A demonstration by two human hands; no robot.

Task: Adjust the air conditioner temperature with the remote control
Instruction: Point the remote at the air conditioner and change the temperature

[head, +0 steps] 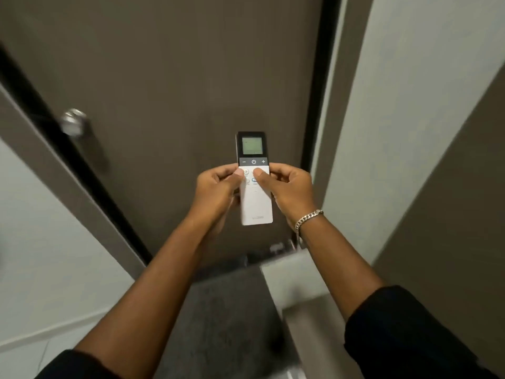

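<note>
remote control (255, 187) held upright in mid-air before a brown door (177, 77), carried by nothing but the hands. screen at top, lit, digits unreadable; minus, power, plus row just below it. left hand (218, 191) curled closed around the left edge, thumb on the upper buttons. right hand (287, 188) closed on the right edge, thumb on the buttons beside it. chain bracelet (308, 218) on right wrist. door knob (73, 121) far left, blurred.

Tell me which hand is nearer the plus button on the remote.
Right. The right hand holds the remote just below the plus button; the left hand grips the opposite edge.
</note>
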